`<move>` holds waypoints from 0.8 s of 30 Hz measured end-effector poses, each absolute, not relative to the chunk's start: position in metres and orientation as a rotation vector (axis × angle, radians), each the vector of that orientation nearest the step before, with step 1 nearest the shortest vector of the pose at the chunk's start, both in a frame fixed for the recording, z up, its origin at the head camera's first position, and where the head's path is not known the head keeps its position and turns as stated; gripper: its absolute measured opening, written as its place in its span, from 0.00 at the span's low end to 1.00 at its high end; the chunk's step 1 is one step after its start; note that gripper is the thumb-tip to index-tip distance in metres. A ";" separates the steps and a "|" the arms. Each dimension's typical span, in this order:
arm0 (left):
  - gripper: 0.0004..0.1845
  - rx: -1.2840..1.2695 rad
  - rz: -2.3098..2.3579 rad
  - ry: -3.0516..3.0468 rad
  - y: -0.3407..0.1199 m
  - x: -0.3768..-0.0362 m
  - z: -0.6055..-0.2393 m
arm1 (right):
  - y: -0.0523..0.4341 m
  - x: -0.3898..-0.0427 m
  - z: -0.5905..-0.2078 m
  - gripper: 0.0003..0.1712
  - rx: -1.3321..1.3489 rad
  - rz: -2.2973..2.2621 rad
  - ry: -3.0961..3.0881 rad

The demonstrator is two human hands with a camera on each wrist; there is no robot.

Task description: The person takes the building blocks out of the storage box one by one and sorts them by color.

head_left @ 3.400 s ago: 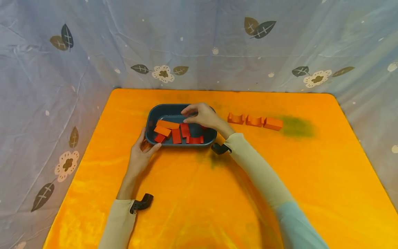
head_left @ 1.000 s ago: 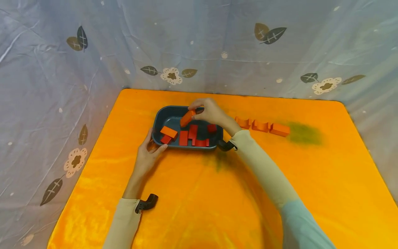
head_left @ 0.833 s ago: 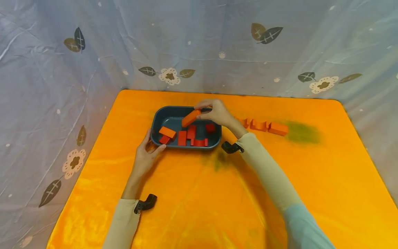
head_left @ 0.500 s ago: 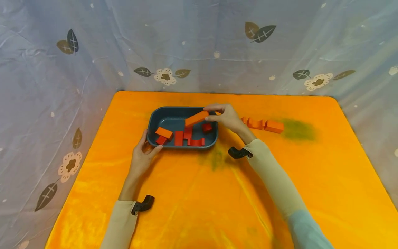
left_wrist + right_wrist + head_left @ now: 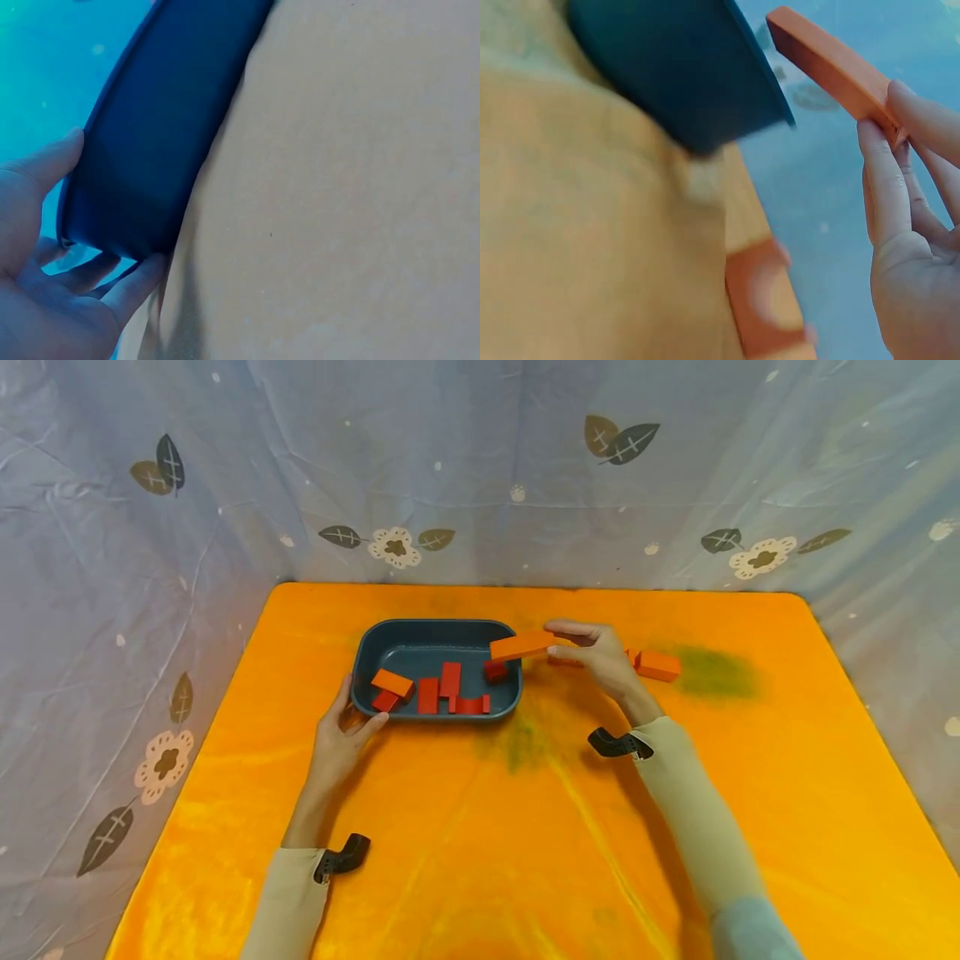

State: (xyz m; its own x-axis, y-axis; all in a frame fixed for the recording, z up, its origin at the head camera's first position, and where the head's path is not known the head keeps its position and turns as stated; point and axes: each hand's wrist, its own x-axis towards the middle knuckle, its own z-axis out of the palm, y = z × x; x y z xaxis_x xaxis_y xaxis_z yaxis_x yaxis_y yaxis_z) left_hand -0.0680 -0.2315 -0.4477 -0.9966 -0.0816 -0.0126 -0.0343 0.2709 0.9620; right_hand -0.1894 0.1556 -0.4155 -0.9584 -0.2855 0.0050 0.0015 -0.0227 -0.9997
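My right hand (image 5: 592,656) pinches one end of a long orange block (image 5: 521,646) and holds it in the air above the right rim of a dark blue tray (image 5: 390,639). In the right wrist view the long orange block (image 5: 832,69) sticks out from my fingers (image 5: 889,176), with the tray (image 5: 682,75) below it. My left hand (image 5: 341,739) rests against the tray's front left corner; in the left wrist view my thumb and fingers (image 5: 45,247) touch the tray wall (image 5: 157,142). Several red and orange blocks (image 5: 438,685) lie inside the tray.
A row of orange blocks (image 5: 658,665) lies on the orange cloth (image 5: 525,827) right of the tray, partly hidden behind my right hand; an arch-cut one (image 5: 761,304) shows in the right wrist view. Grey flowered fabric (image 5: 480,468) walls the table at the back and sides.
My right hand picked the long orange block out of the tray and has carried it rightward past the tray's right rim. My left hand has stayed at the tray's corner.
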 end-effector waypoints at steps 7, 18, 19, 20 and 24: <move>0.48 0.110 -1.888 -2.445 -0.233 -0.068 -0.447 | 0.203 -0.179 -0.424 0.20 -0.214 -2.350 1.855; 0.48 0.141 -1.887 -2.459 -0.231 -0.067 -0.447 | 0.298 -0.153 -0.425 0.20 -0.177 -2.761 1.495; 0.48 0.136 -1.892 -2.456 -0.231 -0.067 -0.448 | 0.308 -0.150 -0.426 0.20 -0.170 -2.778 1.495; 0.48 0.130 -1.895 -2.455 -0.231 -0.067 -0.448 | 0.317 -0.147 -0.426 0.21 -0.164 -2.800 1.485; 0.48 0.123 -1.882 -2.459 -0.231 -0.067 -0.449 | 0.349 -0.138 -0.428 0.21 -0.139 -2.870 1.441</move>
State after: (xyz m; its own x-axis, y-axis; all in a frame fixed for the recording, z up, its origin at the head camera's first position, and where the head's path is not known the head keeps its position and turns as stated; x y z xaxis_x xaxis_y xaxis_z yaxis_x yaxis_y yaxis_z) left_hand -0.0675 -0.2306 -0.4495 -0.9959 -0.0888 -0.0148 -0.0374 0.2594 0.9651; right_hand -0.1382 0.3490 -0.4275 -0.9936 0.0268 0.1101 -0.1043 -0.5959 -0.7963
